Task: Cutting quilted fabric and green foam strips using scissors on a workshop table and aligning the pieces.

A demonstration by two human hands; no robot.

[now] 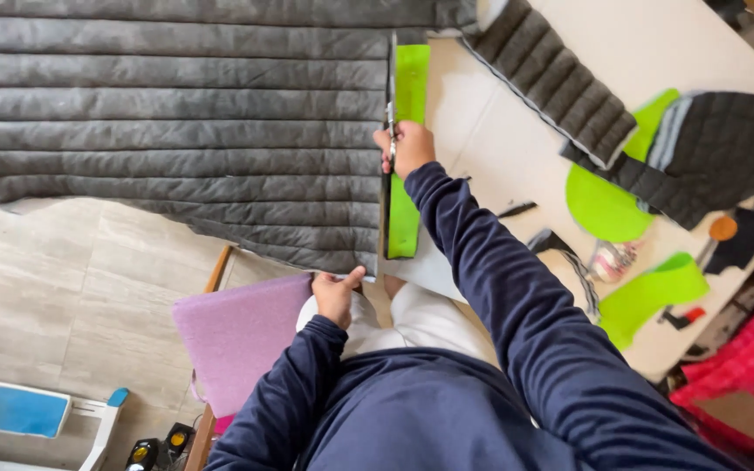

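While right hand is gripping scissors, slicing quilted fabric along green template on table, left hand is pinching fabric's near edge. Best keeping blades tight against template, fabric taut.

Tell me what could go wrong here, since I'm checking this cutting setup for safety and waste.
1. The left hand pinches the grey quilted fabric at its near edge, in line with the scissors in the right hand; a slip could nick it.
2. Much of the fabric hangs off the table, so its weight might drag the cut away from the green pattern strip.
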